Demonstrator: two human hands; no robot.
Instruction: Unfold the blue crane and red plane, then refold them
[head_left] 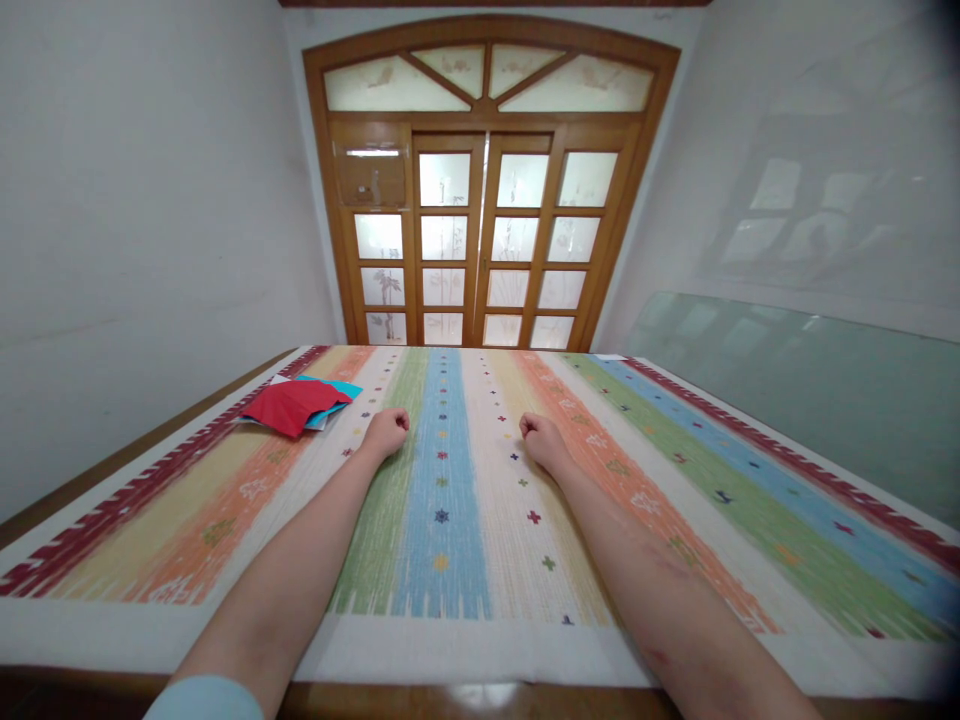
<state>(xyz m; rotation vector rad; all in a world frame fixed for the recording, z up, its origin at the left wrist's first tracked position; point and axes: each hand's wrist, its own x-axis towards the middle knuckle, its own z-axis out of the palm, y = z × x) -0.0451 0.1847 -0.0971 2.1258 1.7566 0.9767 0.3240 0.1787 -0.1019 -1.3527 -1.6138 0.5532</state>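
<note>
**On the left of the striped tablecloth (pixel 405 650), one bright pile (pixel 294 403)**

I count one pile, two hands, one cloth and, beyond the far edge, one wooden doorway (pixel 480 118). Overlaps keep me from counting the pile's pieces, but three colours show: red on top, turquoise peeking out at the far right, and bits of white along the edges. The red piece is broad and flat-lying, with a wavy, pointed outline; whether it is paper or fabric, I cannot tell. The pile lies towards the far left, just left of my left hand (pixel 387 431) and apart from it. That hand is curled into a fist, with nothing showing in its grip. My right hand (pixel 544 441), well to the right, is likewise fisted, fingers folded in, nothing showing in its grip. Both rest on the cloth.
</note>
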